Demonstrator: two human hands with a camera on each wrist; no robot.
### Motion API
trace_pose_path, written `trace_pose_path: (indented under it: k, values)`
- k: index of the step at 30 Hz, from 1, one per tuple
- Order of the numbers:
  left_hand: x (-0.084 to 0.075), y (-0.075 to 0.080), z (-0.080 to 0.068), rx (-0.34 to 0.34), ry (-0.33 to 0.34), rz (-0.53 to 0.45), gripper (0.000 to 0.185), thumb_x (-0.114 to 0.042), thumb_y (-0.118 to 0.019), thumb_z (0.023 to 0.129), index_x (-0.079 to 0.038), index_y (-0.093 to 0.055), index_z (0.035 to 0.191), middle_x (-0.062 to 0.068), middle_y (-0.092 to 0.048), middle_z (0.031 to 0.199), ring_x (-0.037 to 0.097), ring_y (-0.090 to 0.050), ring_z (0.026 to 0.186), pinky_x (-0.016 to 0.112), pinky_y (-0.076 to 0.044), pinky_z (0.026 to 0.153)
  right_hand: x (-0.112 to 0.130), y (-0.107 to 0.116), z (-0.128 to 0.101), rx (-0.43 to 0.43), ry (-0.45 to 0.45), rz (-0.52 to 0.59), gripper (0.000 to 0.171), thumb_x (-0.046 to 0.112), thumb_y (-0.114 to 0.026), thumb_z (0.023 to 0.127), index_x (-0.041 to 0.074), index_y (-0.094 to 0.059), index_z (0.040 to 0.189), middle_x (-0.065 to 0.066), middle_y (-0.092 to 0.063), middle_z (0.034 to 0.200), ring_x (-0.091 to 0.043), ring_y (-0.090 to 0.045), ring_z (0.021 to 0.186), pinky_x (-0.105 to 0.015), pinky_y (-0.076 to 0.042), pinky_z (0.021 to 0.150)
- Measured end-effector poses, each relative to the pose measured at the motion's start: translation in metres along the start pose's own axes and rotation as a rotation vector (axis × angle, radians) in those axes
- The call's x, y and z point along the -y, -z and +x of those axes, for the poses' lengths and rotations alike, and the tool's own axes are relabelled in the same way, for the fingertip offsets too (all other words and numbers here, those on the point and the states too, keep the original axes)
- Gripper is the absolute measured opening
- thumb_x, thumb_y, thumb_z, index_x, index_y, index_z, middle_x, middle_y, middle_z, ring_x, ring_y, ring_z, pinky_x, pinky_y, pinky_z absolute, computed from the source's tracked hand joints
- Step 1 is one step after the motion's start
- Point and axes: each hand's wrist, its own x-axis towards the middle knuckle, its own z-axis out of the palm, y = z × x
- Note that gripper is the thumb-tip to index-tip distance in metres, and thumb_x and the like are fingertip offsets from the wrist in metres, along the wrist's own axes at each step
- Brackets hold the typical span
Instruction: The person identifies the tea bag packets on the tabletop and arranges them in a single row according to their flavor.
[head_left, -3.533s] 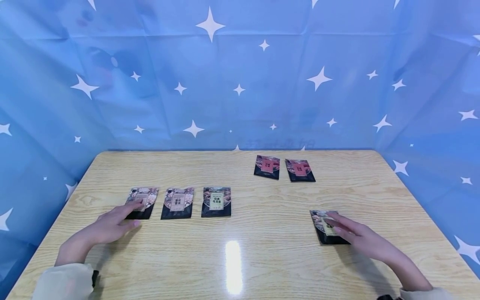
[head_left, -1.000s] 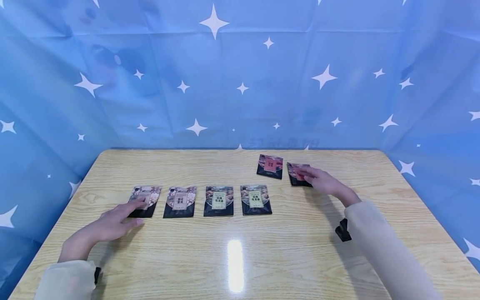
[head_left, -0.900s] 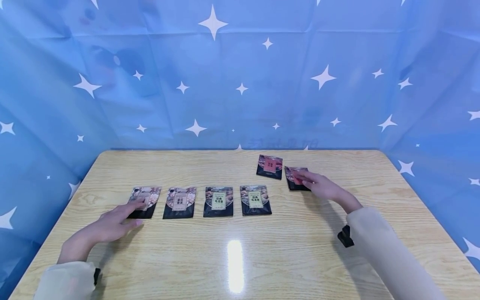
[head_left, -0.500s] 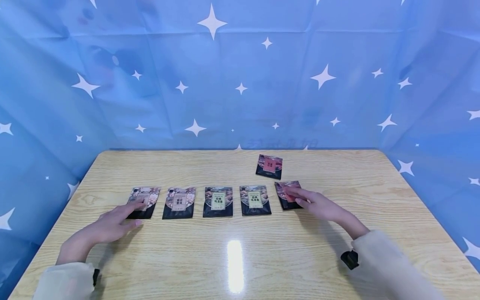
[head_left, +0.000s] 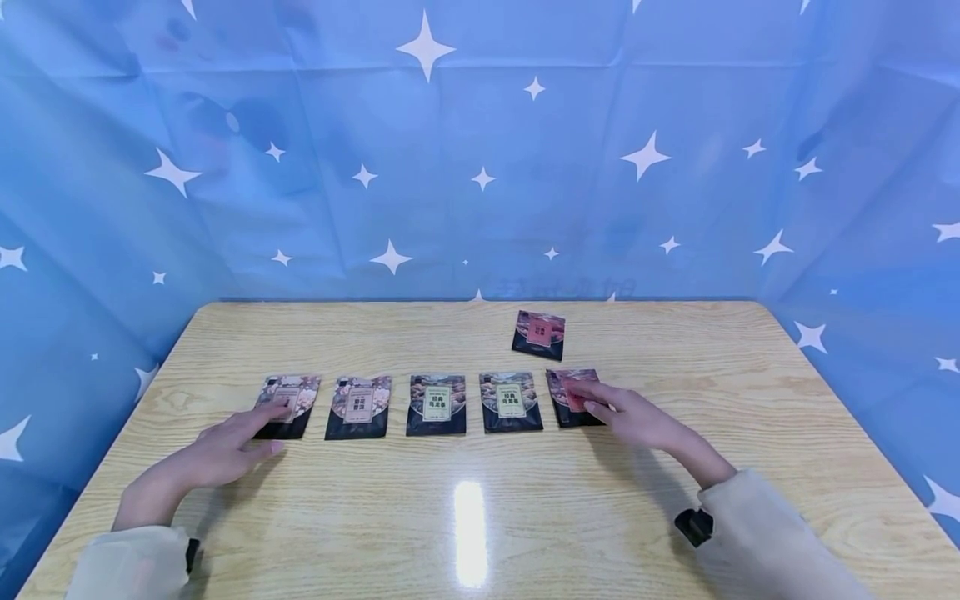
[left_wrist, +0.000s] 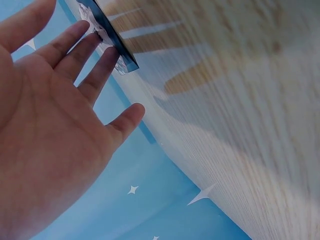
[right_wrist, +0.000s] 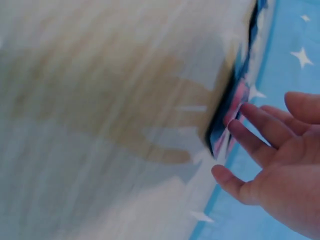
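In the head view my left hand (head_left: 213,452) rests its fingertips on a tea packet with a pink label (head_left: 306,392) at the left end of a row. The left wrist view shows those fingers (left_wrist: 92,80) straight and spread, tips against the packet. At the row's right end my right hand (head_left: 633,414) presses straight fingertips on a red-labelled tea packet (head_left: 562,410), partly covering it. Both those fingers (right_wrist: 250,137) and the packet's edge (right_wrist: 215,135) appear in the right wrist view. Between the hands lie a second pink-labelled packet (head_left: 357,408) and two green-labelled ones (head_left: 437,406).
Another red-labelled tea packet (head_left: 538,335) lies slightly turned near the back of the wooden table (head_left: 337,517). A blue curtain with white stars (head_left: 480,133) hangs directly behind and around the table. A bright light reflection streaks the front middle.
Earlier my right hand brought a green packet into the row. It then slid a red packet from the back right toward me and left, to the row's end. My left hand stayed put.
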Motion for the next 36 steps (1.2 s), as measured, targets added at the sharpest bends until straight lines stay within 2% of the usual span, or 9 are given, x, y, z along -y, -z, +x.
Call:
trace_pose_path:
  k: [4,8,16,22,27,36]
  values:
    - [-0.001,-0.001,0.0,0.001,0.005,0.006,0.053,-0.027,-0.054,0.093,0.004,-0.04,0.133,0.032,-0.026,0.139,0.055,-0.023,0.122,0.071,-0.021,0.086,0.003,0.008,0.011,-0.009,-0.005,0.002,0.04,0.01,-0.038,0.099,-0.003,-0.036,0.137,-0.024,-0.042,0.134,-0.041,-0.037,0.123,-0.055,-0.034,0.096]
    - [-0.002,-0.001,-0.001,0.003,0.002,-0.006,0.053,-0.027,-0.054,0.093,0.005,-0.04,0.133,0.032,-0.026,0.139,0.056,-0.023,0.122,0.07,-0.021,0.088,0.009,0.016,0.028,-0.01,-0.025,0.034,0.042,0.012,-0.036,0.1,-0.007,-0.032,0.138,-0.027,-0.037,0.137,-0.042,-0.034,0.124,-0.055,-0.033,0.097]
    - [-0.002,-0.001,-0.001,-0.002,-0.005,-0.009,0.052,-0.027,-0.053,0.093,0.004,-0.041,0.133,0.031,-0.026,0.14,0.055,-0.022,0.123,0.071,-0.02,0.087,0.014,0.019,0.069,0.006,-0.063,0.116,0.046,0.015,-0.033,0.101,-0.001,-0.024,0.143,-0.024,-0.025,0.144,-0.041,-0.023,0.131,-0.055,-0.025,0.102]
    - [-0.002,-0.002,0.0,0.0,-0.003,-0.002,0.051,-0.026,-0.053,0.093,0.003,-0.041,0.133,0.032,-0.026,0.139,0.055,-0.023,0.122,0.07,-0.021,0.087,0.016,0.015,0.091,0.004,-0.106,0.134,0.046,0.016,-0.032,0.101,0.001,-0.022,0.144,-0.022,-0.025,0.145,-0.039,-0.023,0.132,-0.053,-0.024,0.103]
    - [-0.003,-0.002,0.0,-0.001,-0.007,-0.006,0.051,-0.028,-0.053,0.093,0.003,-0.042,0.133,0.031,-0.026,0.14,0.054,-0.023,0.123,0.071,-0.021,0.087,0.013,0.01,0.1,0.013,-0.164,0.14,0.048,0.018,-0.031,0.102,0.003,-0.019,0.145,-0.02,-0.02,0.148,-0.037,-0.02,0.133,-0.053,-0.023,0.104]
    - [-0.002,0.0,-0.001,0.001,-0.007,-0.001,0.052,-0.027,-0.053,0.093,0.004,-0.041,0.133,0.032,-0.026,0.139,0.055,-0.023,0.122,0.07,-0.022,0.088,-0.002,0.017,0.094,0.011,-0.159,0.11,0.047,0.018,-0.03,0.102,0.001,-0.02,0.145,-0.023,-0.023,0.146,-0.041,-0.022,0.131,-0.055,-0.024,0.103]
